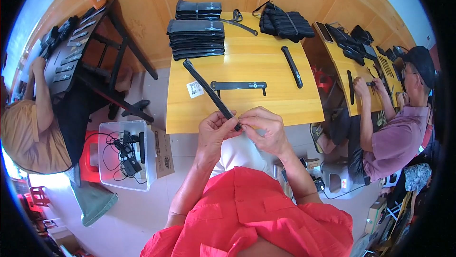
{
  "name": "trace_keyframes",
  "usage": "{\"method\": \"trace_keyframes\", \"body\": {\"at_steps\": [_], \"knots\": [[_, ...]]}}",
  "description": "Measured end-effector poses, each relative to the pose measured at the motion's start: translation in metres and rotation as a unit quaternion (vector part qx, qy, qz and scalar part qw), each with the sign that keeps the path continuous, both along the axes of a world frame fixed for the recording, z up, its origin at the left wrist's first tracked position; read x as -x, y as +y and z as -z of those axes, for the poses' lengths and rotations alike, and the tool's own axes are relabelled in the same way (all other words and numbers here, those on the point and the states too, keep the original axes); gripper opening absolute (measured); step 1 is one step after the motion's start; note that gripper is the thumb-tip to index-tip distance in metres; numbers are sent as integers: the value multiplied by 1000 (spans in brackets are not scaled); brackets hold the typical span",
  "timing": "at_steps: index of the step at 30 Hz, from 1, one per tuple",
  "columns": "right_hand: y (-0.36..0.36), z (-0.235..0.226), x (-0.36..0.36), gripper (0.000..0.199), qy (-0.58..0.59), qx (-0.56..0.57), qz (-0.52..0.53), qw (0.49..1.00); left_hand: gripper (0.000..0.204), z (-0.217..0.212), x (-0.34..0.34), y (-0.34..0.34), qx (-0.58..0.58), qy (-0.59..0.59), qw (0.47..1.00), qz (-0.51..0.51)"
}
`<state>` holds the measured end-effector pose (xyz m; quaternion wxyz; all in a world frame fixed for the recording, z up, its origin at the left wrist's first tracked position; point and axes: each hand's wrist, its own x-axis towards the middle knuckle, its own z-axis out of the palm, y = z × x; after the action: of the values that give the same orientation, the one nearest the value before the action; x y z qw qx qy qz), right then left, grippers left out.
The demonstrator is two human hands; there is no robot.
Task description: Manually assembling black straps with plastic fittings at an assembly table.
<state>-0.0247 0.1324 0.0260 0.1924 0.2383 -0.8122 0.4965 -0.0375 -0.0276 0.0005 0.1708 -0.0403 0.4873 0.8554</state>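
A long, narrow black strip (205,85), which looks like a folded fabric strap, slants from over the table down to my hands. My left hand (216,127) is closed round its near end. My right hand (264,128) pinches at the same end, fingertips close to the left thumb; the exact spot they grip is partly hidden. A white printed label (194,89) shows beside the strip. Just beyond lies a flat black strap (240,85) with a short tail at each end. Farther right, another black strap (291,67) rests on the yellow wooden table (266,112).
Stacked black pieces (196,38) and a tied bundle (198,9) stand at the back left, black folded items (286,23) at the back right. A clear bin (124,181) with cables sits on the floor at left. People work at a dark table (90,29) and another yellow table (349,67).
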Motion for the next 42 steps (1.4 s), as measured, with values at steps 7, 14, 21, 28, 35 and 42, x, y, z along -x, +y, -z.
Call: {"method": "trace_keyframes", "body": {"at_steps": [7, 14, 21, 28, 35, 42], "knots": [[-2, 2, -1, 14, 46, -44, 19, 998, 21, 0, 1, 2, 30, 24, 999, -14], [-11, 3, -3, 15, 44, -82, 68, 993, 23, -3, -8, 9, 69, 54, 996, -29], [-10, -7, -9, 12, -50, 41, 60, 996, 23, -9, -4, 9, -18, 6, 999, -38], [-7, -10, -11, 10, -52, 27, 56, 997, 27, -12, -5, 10, 11, 23, 998, -54], [-6, -9, -9, 10, -80, 25, 50, 995, 27, -9, -6, 11, 32, 49, 996, -65], [-8, -8, -9, 10, -87, 24, 44, 995, 25, -7, -6, 11, 40, 50, 996, -67]]}}
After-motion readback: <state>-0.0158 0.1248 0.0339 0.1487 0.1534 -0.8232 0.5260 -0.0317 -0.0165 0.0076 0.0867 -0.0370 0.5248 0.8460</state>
